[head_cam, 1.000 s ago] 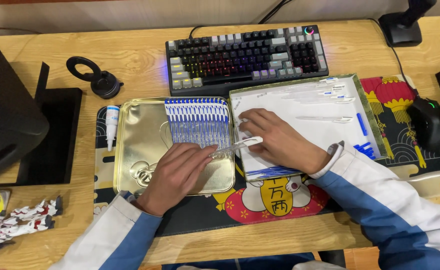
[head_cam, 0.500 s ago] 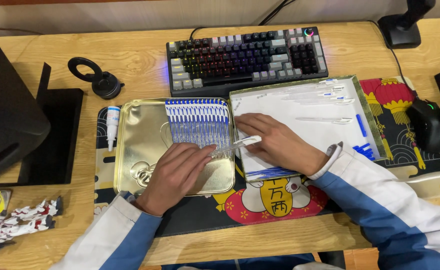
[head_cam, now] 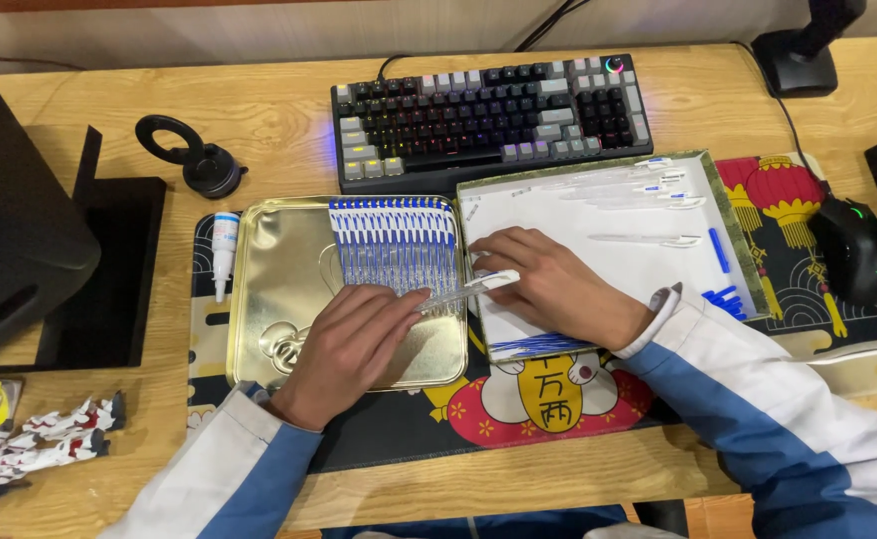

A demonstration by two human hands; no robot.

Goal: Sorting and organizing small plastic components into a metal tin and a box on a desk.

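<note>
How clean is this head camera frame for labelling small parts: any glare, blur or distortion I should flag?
Head view: even, warm indoor light with soft shadows; the gold metal tray reflects brightly but is not blown out; the keyboard backlight glows faintly at its left edge; the left hand, right hand and clear pen look sharp; the desk edges bow slightly from the wide lens.

Small white squeeze tube w/ blue-banded label (head_cam: 224,248) lies left of gold tin tray (head_cam: 289,289); crumpled white-red-black printed wrapper (head_cam: 34,449) at desk's bottom-left edge.
</note>
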